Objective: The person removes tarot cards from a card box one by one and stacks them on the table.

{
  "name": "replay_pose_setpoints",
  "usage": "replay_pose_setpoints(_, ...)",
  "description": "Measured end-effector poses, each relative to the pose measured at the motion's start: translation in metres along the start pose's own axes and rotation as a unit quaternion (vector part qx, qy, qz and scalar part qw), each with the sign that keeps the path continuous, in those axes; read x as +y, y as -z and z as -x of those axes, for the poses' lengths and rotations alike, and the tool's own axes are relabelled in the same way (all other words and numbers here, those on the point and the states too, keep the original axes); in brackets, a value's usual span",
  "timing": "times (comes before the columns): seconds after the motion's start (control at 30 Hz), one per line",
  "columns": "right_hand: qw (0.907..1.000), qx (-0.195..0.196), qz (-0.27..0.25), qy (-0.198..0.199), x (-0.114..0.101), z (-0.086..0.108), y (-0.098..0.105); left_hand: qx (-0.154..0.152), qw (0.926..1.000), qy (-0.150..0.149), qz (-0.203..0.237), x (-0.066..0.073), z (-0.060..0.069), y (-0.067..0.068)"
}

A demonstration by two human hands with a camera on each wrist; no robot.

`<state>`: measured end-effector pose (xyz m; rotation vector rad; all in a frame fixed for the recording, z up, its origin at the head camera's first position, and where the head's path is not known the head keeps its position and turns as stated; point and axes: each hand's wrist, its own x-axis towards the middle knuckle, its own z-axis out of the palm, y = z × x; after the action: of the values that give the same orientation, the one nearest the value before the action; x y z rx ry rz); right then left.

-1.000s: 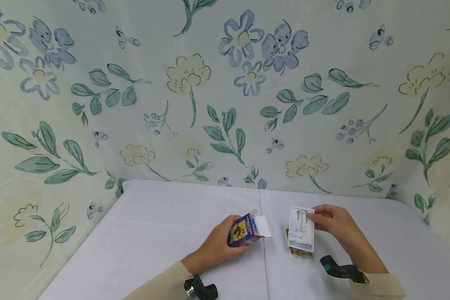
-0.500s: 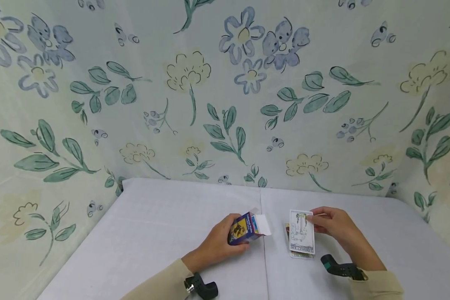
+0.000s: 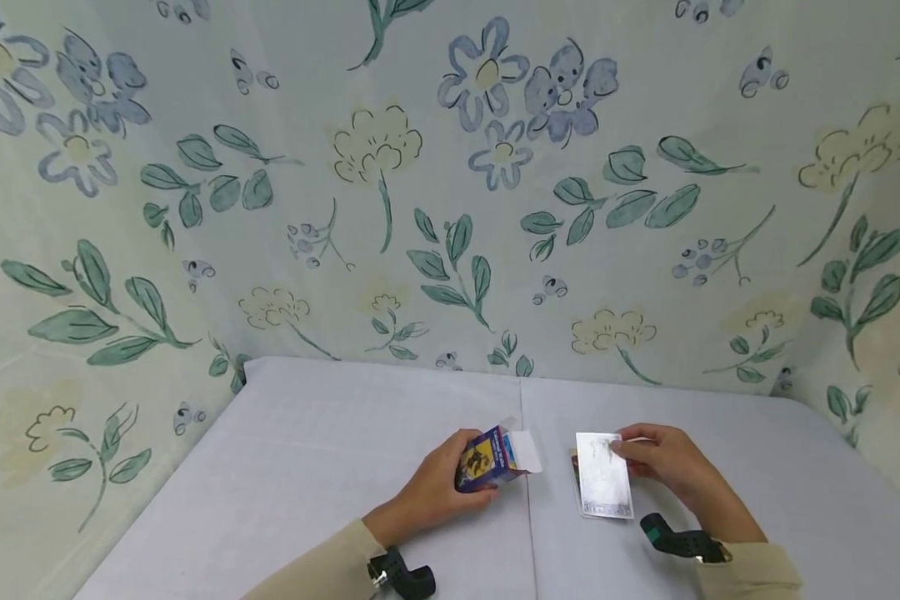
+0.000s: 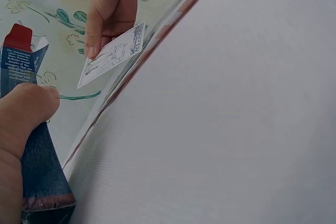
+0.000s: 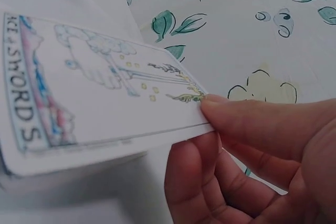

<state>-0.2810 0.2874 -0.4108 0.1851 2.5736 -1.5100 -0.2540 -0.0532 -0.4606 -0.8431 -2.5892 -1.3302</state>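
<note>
My right hand [image 3: 667, 458] pinches a white tarot card [image 3: 603, 479] by its far right corner, thumb on top. In the right wrist view the card [image 5: 89, 98] reads Ace of Swords, with a drawn sword and cloud. It is tilted over another card [image 3: 574, 468] on the table, which is mostly hidden beneath it. Whether its lower edge touches what lies below, I cannot tell. My left hand [image 3: 431, 487] grips a dark blue card box [image 3: 482, 460] with a yellow picture. The box's white end flap stands out toward the right, and something light blue shows inside.
A white cloth [image 3: 330, 442] covers the table, with a crease running front to back between the hands. Behind the table hangs a floral curtain [image 3: 450, 208]. A dark camera mount [image 3: 401, 575] sits on the left wrist, and another mount [image 3: 678, 537] on the right.
The right hand has lowered and drawn the card slightly nearer, so it now covers more of the card underneath. Glare has come onto its face. The left hand and box have stayed put.
</note>
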Motion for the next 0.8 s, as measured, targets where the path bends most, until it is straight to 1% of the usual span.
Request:
replay_pose_setpoints(0.2,0.9999,0.003,0.014,0.005,0.003,0.0,-0.004,0.002,1.0,-0.003,0.002,-0.001,0.0,-0.001)
replay_pose_setpoints(0.43,0.9998,0.016,0.012,0.001,0.002,0.0,-0.009,-0.002,1.0,-0.001,0.001,-0.001,0.001,-0.001)
replay_pose_setpoints(0.6,0.9985,0.032,0.041,0.02,0.002,-0.002,-0.012,0.003,1.0,-0.006,0.002,0.0,-0.001,0.0)
replay_pose_setpoints(0.8,0.9969,0.045,0.061,0.019,0.003,-0.003,-0.014,0.004,0.9999,-0.007,-0.007,-0.002,-0.001,0.0)
